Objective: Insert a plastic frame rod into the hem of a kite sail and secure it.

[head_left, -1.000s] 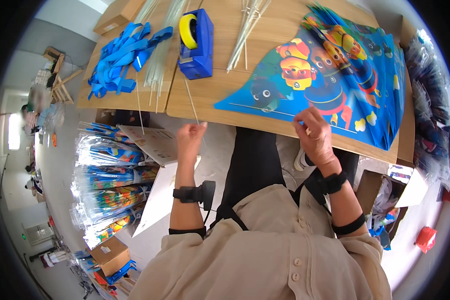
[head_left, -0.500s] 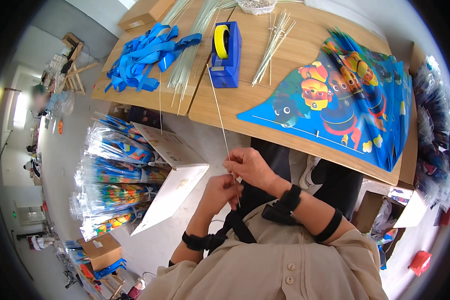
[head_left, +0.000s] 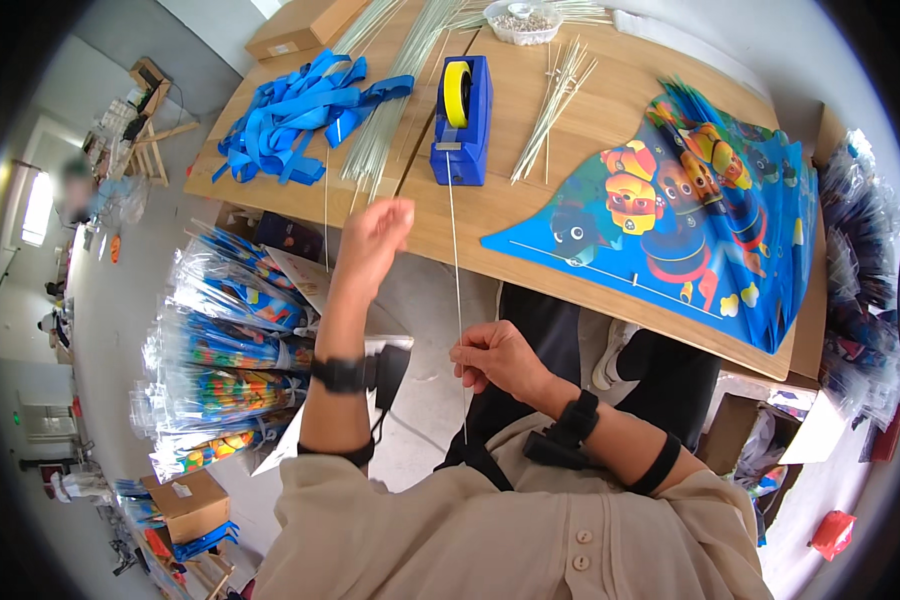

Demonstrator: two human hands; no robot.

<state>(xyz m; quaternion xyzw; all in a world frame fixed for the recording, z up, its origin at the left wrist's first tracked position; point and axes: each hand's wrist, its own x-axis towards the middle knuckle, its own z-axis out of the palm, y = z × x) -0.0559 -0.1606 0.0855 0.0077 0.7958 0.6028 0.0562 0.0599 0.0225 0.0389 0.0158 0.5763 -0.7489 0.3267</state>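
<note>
White thin rod [head_left: 456, 270] (pinched), upright, tip toward table [head_left: 530, 215]

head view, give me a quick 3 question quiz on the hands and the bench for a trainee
1. True or false: the right hand pinches a thin rod.
2. Which thing does the left hand hang nearest? A) rod bundle B) kite C) bowl
3. What colour is the roll on the tape dispenser?

Key: 1 true. 2 A; the hand is raised at the near table edge, below the bundle. 3 yellow.
</note>
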